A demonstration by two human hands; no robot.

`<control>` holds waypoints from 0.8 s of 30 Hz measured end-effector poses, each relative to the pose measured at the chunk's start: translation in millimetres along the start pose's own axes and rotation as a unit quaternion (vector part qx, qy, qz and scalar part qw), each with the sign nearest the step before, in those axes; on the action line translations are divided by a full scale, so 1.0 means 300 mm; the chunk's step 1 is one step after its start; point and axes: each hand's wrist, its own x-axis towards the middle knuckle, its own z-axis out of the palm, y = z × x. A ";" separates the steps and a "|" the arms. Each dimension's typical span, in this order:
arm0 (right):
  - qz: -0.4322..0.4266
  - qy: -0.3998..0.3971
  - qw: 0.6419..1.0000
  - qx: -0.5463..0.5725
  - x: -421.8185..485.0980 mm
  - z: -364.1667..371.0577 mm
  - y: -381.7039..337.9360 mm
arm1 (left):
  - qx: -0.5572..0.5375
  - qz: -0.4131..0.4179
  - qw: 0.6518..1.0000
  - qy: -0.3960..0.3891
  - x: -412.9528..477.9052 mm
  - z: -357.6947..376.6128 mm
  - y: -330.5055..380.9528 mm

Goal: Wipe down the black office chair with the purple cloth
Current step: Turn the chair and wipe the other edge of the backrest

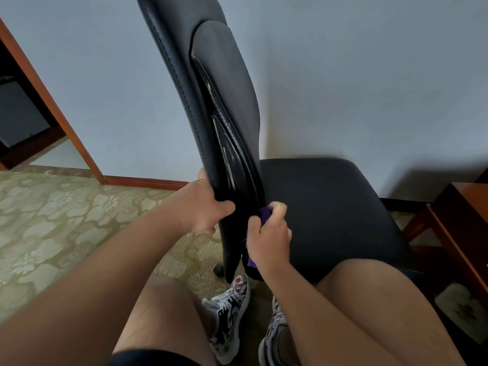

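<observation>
A patterned beige carpet (52, 220) lies at nine o'clock. The left hand (203, 207) curls its fingers round the lower backrest edge of the tall black padded office chair (211, 75). At its four o'clock, the right hand (269, 240) bunches the small purple cloth (264, 214) in curled fingers, against the join of backrest and seat. A reddish wooden table (462, 207) stands at three o'clock.

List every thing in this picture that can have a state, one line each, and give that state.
Chair: upright on the carpet.
Cloth: bunched, pressed against the chair.
Left hand: grips the lower edge of the chair's back.
Right hand: holds the cloth.
Shoes: worn, laced.
</observation>
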 end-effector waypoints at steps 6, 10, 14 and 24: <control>0.020 -0.052 0.997 -0.058 -0.026 -0.011 0.007 | -0.036 -0.017 0.999 0.001 -0.001 -0.003 0.002; 0.033 -0.053 0.997 0.045 -0.005 -0.063 -0.043 | -0.026 -0.028 0.999 0.003 0.005 -0.004 0.004; -0.053 -0.022 0.994 0.097 0.050 -0.134 -0.141 | -0.024 -0.027 0.999 0.004 0.013 -0.001 0.000; -0.140 0.017 0.973 0.184 0.053 -0.115 -0.097 | -0.061 -0.014 0.998 0.002 0.024 -0.001 -0.020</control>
